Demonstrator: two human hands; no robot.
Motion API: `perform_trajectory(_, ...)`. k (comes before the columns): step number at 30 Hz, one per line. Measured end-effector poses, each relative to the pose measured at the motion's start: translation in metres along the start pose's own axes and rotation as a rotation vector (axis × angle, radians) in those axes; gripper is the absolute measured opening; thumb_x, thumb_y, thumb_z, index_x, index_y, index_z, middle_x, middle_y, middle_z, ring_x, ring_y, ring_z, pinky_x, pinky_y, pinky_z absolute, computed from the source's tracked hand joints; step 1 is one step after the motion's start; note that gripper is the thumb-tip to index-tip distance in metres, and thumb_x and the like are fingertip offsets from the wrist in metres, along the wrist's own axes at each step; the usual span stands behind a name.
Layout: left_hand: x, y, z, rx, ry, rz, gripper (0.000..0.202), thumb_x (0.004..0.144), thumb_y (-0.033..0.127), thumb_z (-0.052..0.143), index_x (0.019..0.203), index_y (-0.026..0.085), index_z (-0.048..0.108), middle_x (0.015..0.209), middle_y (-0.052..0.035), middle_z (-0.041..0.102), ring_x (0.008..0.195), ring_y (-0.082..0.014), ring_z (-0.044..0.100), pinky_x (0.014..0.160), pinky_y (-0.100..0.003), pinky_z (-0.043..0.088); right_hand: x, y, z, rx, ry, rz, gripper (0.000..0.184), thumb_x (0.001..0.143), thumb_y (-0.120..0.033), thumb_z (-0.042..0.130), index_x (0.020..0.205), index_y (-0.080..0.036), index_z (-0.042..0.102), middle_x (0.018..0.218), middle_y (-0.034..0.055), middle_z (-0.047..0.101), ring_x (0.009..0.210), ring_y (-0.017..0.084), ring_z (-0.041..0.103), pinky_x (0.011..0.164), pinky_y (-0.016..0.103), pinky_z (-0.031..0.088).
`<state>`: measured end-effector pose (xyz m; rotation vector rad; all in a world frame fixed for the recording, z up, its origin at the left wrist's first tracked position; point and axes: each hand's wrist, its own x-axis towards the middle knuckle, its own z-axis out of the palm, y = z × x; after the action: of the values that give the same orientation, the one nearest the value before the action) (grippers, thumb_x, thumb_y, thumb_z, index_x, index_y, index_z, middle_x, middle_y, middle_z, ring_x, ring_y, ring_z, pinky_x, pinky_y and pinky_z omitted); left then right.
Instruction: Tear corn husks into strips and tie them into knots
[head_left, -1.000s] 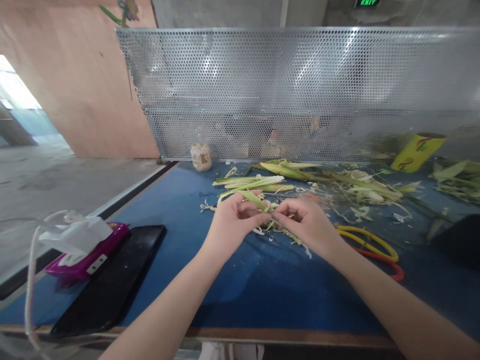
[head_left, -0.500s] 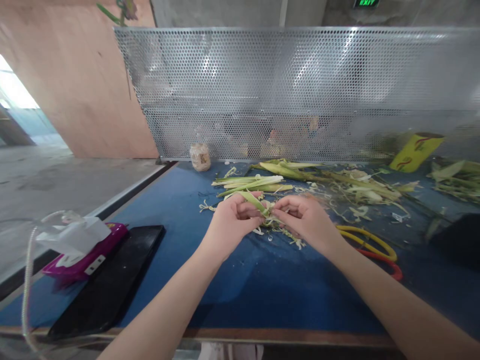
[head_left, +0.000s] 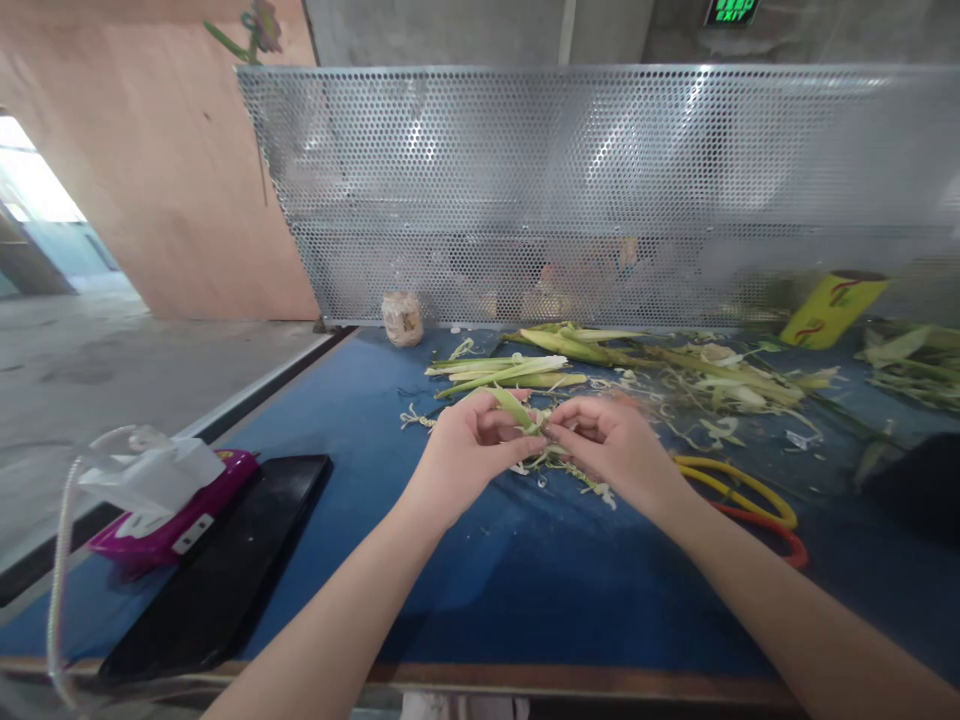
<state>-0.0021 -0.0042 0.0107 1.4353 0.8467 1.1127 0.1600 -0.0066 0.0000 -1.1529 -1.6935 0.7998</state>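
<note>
My left hand [head_left: 465,450] and my right hand [head_left: 611,445] meet over the middle of the blue table [head_left: 480,590]. Both are closed in a pinch on a pale green leaf strip [head_left: 514,407] that curls up between them. Small leaf scraps [head_left: 581,480] lie under the hands. A bundle of long green leaves [head_left: 502,370] rests just beyond my fingers.
Yellow and red scissors [head_left: 739,495] lie right of my right hand. More leaves and trimmings [head_left: 712,375] spread to the back right by a yellow box [head_left: 829,310]. A small jar [head_left: 403,317] stands at the perforated metal screen [head_left: 600,190]. A black tablet [head_left: 225,560] and a magenta tissue pack [head_left: 169,505] lie left.
Both hands have stayed together on the strip, with only small finger shifts. The view has dipped slightly.
</note>
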Motion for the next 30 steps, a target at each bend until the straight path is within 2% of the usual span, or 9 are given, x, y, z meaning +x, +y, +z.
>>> perform_trajectory(2,0.001,-0.002,-0.002,0.074,0.021,0.033,0.021,0.062,0.021,0.070,0.080,0.017,0.059,0.061,0.0043,0.055,0.059,-0.0095,0.052,0.062,-0.024,0.043,0.000,0.000,-0.001,-0.028,-0.023,-0.030,0.010,0.077,-0.028,0.055,0.076,-0.018,0.056,0.068,0.0010,0.062,0.059,0.013,0.059,0.054,0.025,0.049)
perform_trajectory(4,0.002,-0.004,-0.005,0.136,0.038,0.054,0.024,0.064,0.022,0.069,0.085,0.017,0.059,0.062,0.0031,0.057,0.059,-0.0103,0.053,0.061,-0.024,0.043,0.000,0.001,-0.003,-0.123,-0.015,-0.063,0.014,0.078,-0.031,0.056,0.084,-0.018,0.056,0.076,0.0034,0.063,0.064,0.014,0.061,0.060,0.028,0.051)
perform_trajectory(7,0.003,-0.006,-0.007,0.207,0.082,0.069,0.031,0.066,0.021,0.067,0.096,0.016,0.058,0.070,-0.0012,0.063,0.065,-0.0133,0.058,0.062,-0.026,0.044,-0.001,0.002,-0.007,-0.406,0.023,-0.176,0.034,0.075,-0.033,0.060,0.104,-0.019,0.051,0.097,0.0083,0.059,0.073,0.017,0.060,0.060,0.030,0.051)
perform_trajectory(9,0.004,-0.007,-0.008,0.235,0.111,0.075,0.033,0.067,0.020,0.065,0.099,0.015,0.058,0.073,-0.0032,0.065,0.069,-0.0150,0.060,0.063,-0.027,0.045,-0.003,0.003,-0.009,-0.592,0.000,-0.296,0.035,0.077,-0.029,0.058,0.109,-0.020,0.047,0.109,0.0111,0.053,0.085,0.020,0.058,0.062,0.031,0.051)
perform_trajectory(13,0.007,-0.010,-0.010,0.261,0.144,0.083,0.034,0.066,0.020,0.066,0.098,0.014,0.058,0.079,-0.0050,0.066,0.073,-0.0160,0.061,0.067,-0.028,0.047,-0.003,0.004,-0.012,-0.840,-0.091,-0.511,0.020,0.085,-0.015,0.042,0.104,-0.017,0.049,0.104,0.0110,0.056,0.091,0.022,0.057,0.067,0.031,0.049)
perform_trajectory(18,0.009,-0.012,-0.010,0.273,0.144,0.064,0.032,0.063,0.022,0.068,0.092,0.014,0.059,0.078,-0.0044,0.066,0.070,-0.0152,0.060,0.067,-0.029,0.047,-0.003,0.001,-0.016,-1.026,0.014,-0.616,0.016,0.085,-0.017,0.044,0.094,-0.019,0.057,0.104,0.0076,0.058,0.080,0.019,0.058,0.061,0.028,0.044)
perform_trajectory(20,0.009,-0.013,-0.010,0.240,0.128,0.065,0.032,0.063,0.022,0.068,0.093,0.015,0.059,0.077,-0.0035,0.066,0.069,-0.0142,0.060,0.067,-0.028,0.047,-0.004,0.000,-0.018,-1.085,-0.001,-0.641,0.014,0.085,-0.019,0.046,0.087,-0.020,0.060,0.098,0.0040,0.060,0.079,0.018,0.058,0.057,0.026,0.041)
perform_trajectory(25,0.008,-0.012,-0.008,0.121,0.070,0.031,0.036,0.062,0.020,0.069,0.096,0.014,0.059,0.077,-0.0028,0.066,0.065,-0.0106,0.057,0.065,-0.025,0.046,-0.003,0.001,-0.017,-1.094,-0.059,-0.658,0.018,0.086,-0.022,0.045,0.088,-0.021,0.063,0.088,0.0037,0.062,0.075,0.018,0.058,0.049,0.024,0.035)
perform_trajectory(30,0.005,-0.010,-0.006,0.098,0.042,0.009,0.037,0.061,0.014,0.068,0.097,0.015,0.058,0.072,-0.0004,0.064,0.063,-0.0092,0.055,0.065,-0.024,0.045,-0.002,0.003,-0.022,-0.829,-0.167,-0.552,0.019,0.086,-0.021,0.045,0.095,-0.022,0.062,0.089,0.0017,0.065,0.081,0.015,0.059,0.066,0.025,0.044)
